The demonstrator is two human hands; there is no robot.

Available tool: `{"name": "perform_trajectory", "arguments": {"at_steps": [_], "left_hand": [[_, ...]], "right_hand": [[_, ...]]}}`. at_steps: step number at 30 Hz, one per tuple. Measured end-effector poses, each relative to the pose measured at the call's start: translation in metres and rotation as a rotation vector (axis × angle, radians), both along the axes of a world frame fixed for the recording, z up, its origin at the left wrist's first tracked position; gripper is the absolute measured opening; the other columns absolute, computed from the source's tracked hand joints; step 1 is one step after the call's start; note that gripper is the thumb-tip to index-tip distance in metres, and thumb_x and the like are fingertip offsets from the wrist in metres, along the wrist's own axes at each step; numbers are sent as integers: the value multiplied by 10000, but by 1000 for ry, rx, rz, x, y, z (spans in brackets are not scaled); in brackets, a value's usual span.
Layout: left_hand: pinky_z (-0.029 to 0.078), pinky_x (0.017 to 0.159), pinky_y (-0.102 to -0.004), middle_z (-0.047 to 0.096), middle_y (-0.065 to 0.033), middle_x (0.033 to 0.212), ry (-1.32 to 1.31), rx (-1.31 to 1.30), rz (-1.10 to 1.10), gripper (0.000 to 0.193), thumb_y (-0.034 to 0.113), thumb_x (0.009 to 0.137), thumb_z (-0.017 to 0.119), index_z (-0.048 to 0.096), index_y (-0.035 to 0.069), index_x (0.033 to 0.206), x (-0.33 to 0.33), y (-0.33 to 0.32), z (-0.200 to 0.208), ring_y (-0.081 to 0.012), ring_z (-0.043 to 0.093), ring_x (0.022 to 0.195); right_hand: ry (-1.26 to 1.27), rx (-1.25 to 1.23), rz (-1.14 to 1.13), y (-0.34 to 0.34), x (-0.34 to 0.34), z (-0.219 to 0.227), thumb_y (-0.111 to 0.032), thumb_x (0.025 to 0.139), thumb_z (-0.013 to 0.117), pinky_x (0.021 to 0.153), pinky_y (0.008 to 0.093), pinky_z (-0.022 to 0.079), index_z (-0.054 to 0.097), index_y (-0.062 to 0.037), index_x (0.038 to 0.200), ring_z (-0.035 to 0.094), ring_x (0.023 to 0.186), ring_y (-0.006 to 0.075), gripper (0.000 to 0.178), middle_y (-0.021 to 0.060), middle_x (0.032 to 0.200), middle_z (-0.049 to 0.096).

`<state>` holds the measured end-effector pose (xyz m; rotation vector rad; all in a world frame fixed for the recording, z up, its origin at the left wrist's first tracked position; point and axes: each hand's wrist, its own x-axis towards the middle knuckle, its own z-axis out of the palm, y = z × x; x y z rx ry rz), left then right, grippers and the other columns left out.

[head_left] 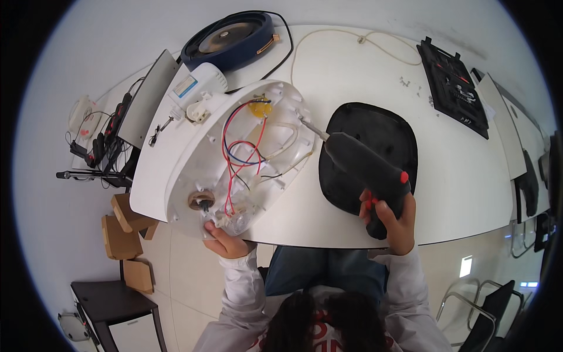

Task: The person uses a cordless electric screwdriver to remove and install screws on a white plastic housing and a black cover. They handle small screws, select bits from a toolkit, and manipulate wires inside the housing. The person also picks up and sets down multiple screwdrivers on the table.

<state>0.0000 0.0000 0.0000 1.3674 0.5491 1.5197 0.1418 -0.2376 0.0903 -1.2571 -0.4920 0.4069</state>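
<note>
My right hand [399, 222] is wrapped round the grip of a black cordless screwdriver [366, 164] with red buttons. Its bit points up and to the left, with the tip at a screw post near the right rim of a white plastic housing [193, 158]. Inside that open shell run red, blue and black wires [229, 152], a yellow round part [260, 108] and a brown round part [201, 200]. At the shell's near end my left hand [227, 239] grips the rim, thumb on the inside. Under the screwdriver lies a black rounded-square lid [369, 129].
Behind the housing stand a white motor-like unit [196, 88] and a dark blue round basin [231, 41]. Loose screws [410, 86] lie at the far right beside an open black tool case [454, 85]. A pale cable [328, 32] curves along the back. Cardboard boxes [123, 234] sit lower left.
</note>
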Motion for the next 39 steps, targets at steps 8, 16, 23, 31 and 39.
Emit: {"name": "perform_trajectory", "arguments": {"at_steps": [8, 16, 23, 31, 39], "left_hand": [[480, 681, -294, 546, -121, 942, 42, 103, 160, 279, 231, 965, 371, 446, -30, 1026, 11, -1, 7, -165, 555, 789], [494, 643, -299, 532, -117, 943, 51, 121, 309, 245, 226, 955, 382, 438, -8, 999, 1, 1, -10, -168, 558, 770], [499, 624, -304, 545, -112, 873, 40, 50, 253, 261, 245, 951, 379, 453, -5, 945, 2, 0, -2, -165, 566, 714], [473, 596, -281, 555, -99, 837, 99, 102, 181, 285, 266, 950, 399, 465, -2, 876, 4, -3, 10, -149, 558, 681], [470, 661, -282, 568, -84, 854, 37, 62, 133, 276, 254, 950, 399, 487, 6, 869, 6, 0, 7, -139, 555, 749]], "right_hand": [[-13, -28, 18, 1, 6, 1, -134, 803, 570, 589, 246, 475, 486, 51, 1100, 577, 687, 142, 360, 132, 889, 593], [-14, 31, -88, -1, -6, -13, -163, 768, 606, 591, 275, 491, 470, 74, 1110, 596, 687, 183, 438, 170, 888, 595], [-21, 23, -87, 0, -5, -12, -195, 769, 625, 589, 279, 486, 460, 77, 1112, 593, 681, 191, 468, 182, 892, 593], [-10, 12, -83, 5, -4, -2, -166, 795, 560, 588, 276, 477, 502, 74, 1073, 586, 671, 178, 372, 169, 879, 593], [47, 26, -15, 3, 0, -2, -143, 843, 525, 574, 270, 470, 470, 54, 1098, 578, 638, 163, 327, 137, 824, 581]]}}
